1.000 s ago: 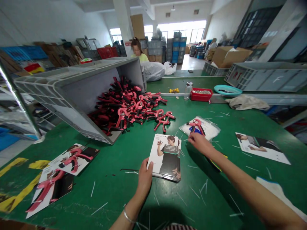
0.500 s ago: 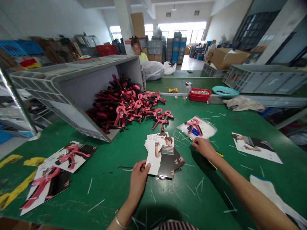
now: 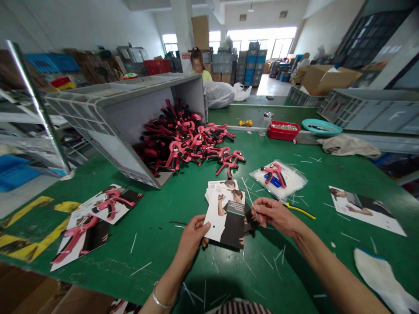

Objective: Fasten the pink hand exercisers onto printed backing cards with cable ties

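Your right hand (image 3: 273, 216) has come up off the green surface (image 3: 183, 266) and now pinches a thin white plastic strip (image 3: 249, 198) between thumb and forefinger, its other fingers loosely curled. The strip slants upward just beside the right edge of the top printed card (image 3: 231, 222). Your left hand (image 3: 193, 237) has that card by its left edge, fingers partly spread beneath it, and the card now appears tilted up off the rest. A small round hole (image 3: 211, 226) shows near its lower left corner. The fanned stack of printed cards (image 3: 218, 191) lies under it, in front of you and between your hands.

Just beyond your right hand, a pink-and-black hand grip strengthener (image 3: 275, 173) lies on a clear plastic bag (image 3: 288, 181), with yellow-handled pliers (image 3: 299, 210) near the bag's lower edge. A heap of similar grip strengtheners (image 3: 186, 144) spills from a tipped grey plastic crate (image 3: 137, 122) further ahead. Loose white plastic strips (image 3: 271, 261) are scattered across the surface.
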The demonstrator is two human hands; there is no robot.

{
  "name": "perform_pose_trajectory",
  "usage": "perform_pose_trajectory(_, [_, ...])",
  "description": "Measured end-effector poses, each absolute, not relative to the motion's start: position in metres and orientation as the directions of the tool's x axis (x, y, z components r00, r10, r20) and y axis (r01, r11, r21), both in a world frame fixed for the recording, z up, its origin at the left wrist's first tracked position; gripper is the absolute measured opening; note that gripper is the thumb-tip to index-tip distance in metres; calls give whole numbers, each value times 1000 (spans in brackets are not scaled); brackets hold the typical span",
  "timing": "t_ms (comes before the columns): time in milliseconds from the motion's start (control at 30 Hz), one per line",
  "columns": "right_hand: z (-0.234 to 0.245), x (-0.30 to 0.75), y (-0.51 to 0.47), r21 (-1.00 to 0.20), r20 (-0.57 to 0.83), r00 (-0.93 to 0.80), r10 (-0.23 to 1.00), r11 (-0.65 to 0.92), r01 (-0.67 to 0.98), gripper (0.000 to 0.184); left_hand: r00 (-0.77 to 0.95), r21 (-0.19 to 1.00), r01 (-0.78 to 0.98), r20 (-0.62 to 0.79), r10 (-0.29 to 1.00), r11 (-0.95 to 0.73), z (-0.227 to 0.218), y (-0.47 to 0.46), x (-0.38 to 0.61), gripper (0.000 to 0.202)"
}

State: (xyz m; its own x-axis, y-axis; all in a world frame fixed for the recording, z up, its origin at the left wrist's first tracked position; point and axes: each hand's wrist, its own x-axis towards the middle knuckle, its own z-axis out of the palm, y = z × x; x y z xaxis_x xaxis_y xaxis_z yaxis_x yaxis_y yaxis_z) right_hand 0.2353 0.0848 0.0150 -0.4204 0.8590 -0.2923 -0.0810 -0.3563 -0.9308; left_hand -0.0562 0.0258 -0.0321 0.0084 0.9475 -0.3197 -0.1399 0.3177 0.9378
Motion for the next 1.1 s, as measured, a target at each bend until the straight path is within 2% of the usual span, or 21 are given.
perform_pose_trajectory(167, [7,216,84,-933,-275,-404,872,-344,-106,26,28,935,-149,-322,946,323,-26,16,-62,41])
perform_pose_trajectory(367, [-11,154,80,-981,-120,-266,957,-154,-114,27,9,931,-148,-335,942,333,-15,8,-77,49])
perform_pose_trajectory(567, [-42,119,74,-990,81,-82,993,71,-124,25,-95,878,-420,-292,952,227,-30,23,-80,35])
perform_pose_trajectory(700, [-46,121,71,-986,159,-59,986,155,-59,22,11,801,-512,-354,935,309,-40,40,-66,47])
perform_pose_trajectory(800, [-44,123,68,-988,156,-83,984,156,-2,21,80,824,-425,-380,922,376,-39,50,-58,56])
perform_pose_trajectory(867, [-43,123,67,-985,158,-108,982,164,56,21,89,874,-329,-348,933,357,-37,55,-57,54])
perform_pose_trajectory(1000, [-41,126,70,-920,257,-214,942,306,243,18,95,961,-103,-246,965,256,-32,60,-60,44])
perform_pose_trajectory(1100, [-39,133,75,-904,290,-287,913,359,231,16,63,973,218,-97,993,81,-25,56,-65,31])
